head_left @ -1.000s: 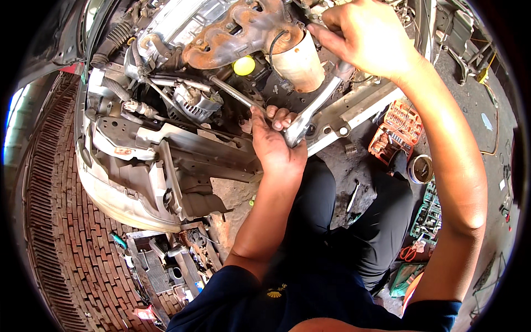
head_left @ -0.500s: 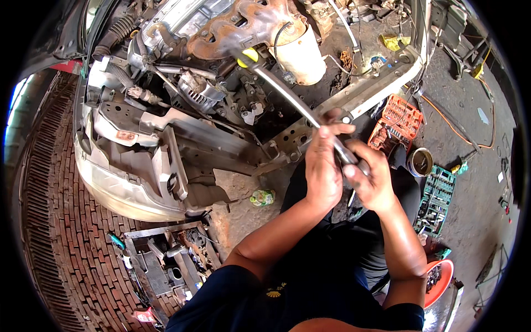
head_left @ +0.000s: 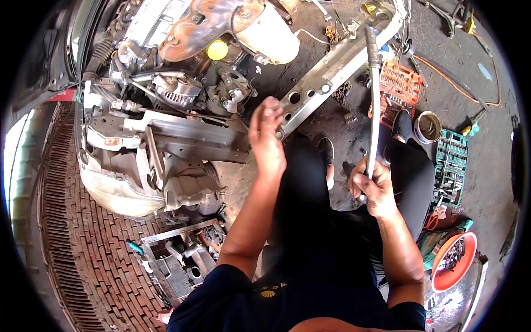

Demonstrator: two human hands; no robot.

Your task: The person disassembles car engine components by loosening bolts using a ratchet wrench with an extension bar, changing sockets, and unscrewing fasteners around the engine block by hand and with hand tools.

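My right hand is closed around the lower end of a long silver metal bar, which stands nearly upright in view and has a dark, ringed upper end. My left hand is off the bar, raised with its fingers extended and nothing visible in it. It is nearest to the perforated metal frame rail of the opened car front. Beyond that hand lie an alternator, a yellow round cap, a rusty exhaust manifold and a pale cylindrical canister.
An orange tool case, a tin of dark contents and a green socket set case lie to the right. Lower right is a red basin of small metal parts. A crate of parts stands lower left, beside brick paving.
My left hand has let go of the bar and moved left. The bar has swung from leaning left over the engine to nearly upright in my right hand. The view has shifted.
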